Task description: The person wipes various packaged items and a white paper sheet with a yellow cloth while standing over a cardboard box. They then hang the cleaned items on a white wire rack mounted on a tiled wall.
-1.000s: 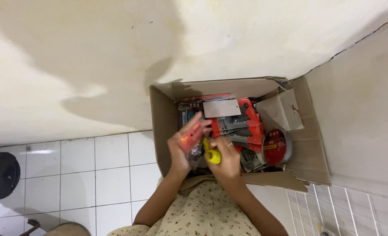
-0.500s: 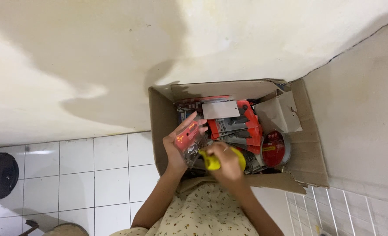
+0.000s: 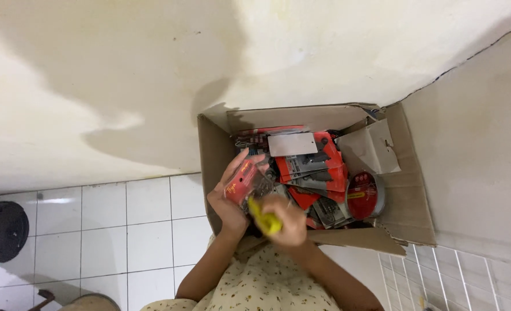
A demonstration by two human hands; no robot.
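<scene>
A: Left hand (image 3: 228, 203)?

B: Fingers wrapped around a small packet with a red card top (image 3: 242, 183), clear plastic below with small dark hardware inside. It is held up over the left part of the cardboard box (image 3: 408, 190), tilted, top end pointing up and right.

A: Right hand (image 3: 290, 222)?

B: Closed around a yellow tool handle (image 3: 262, 216). The handle sticks out up-left from the fist and ends just beside the lower edge of the packet. Motion blur there, so I cannot tell whether the two touch.

A: Box position?

B: On the floor, in the corner where the cream wall (image 3: 123, 69) meets a grey side wall (image 3: 480, 132). Flaps open, the near flap against the person's floral shirt (image 3: 267, 282).

A: Contents?

B: A stack of red and grey carded packs (image 3: 316, 170) in the middle, a white card (image 3: 292, 144) on top of them near the far side. A round red and silver tin (image 3: 365, 194) on the right, touching the packs. A folded piece of grey cardboard (image 3: 370, 147) stands in the far right corner.

A: Outside the box?

B: White floor tiles (image 3: 146, 224) on the left. A round black object (image 3: 1, 230) at the left edge, well apart from the box.
</scene>
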